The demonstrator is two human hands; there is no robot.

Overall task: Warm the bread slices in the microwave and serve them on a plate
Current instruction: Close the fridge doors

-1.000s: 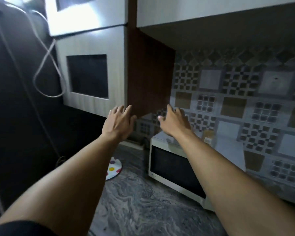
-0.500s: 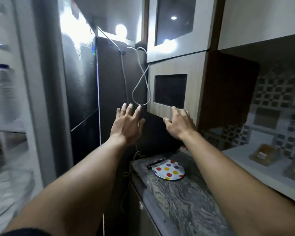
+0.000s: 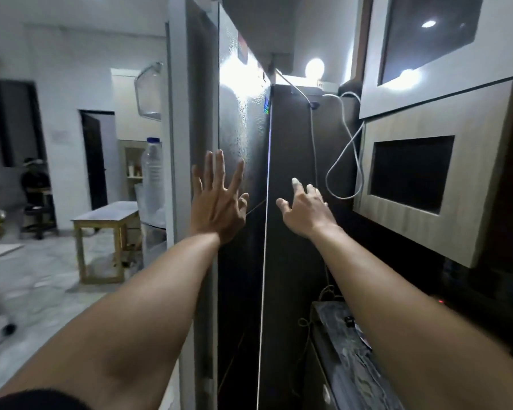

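Dark fridge (image 3: pixel 293 202) faces both empty hands, left (image 3: pixel 216 208) and right (image 3: pixel 307 213), fingers spread.

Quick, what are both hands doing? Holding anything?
Left hand: open, fingers spread, holding nothing.
Right hand: open, reaching forward, holding nothing.

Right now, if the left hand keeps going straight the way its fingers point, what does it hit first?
Most likely the shiny fridge door: the left hand is open, fingers spread up toward it. The gap between them can't be judged from this view.
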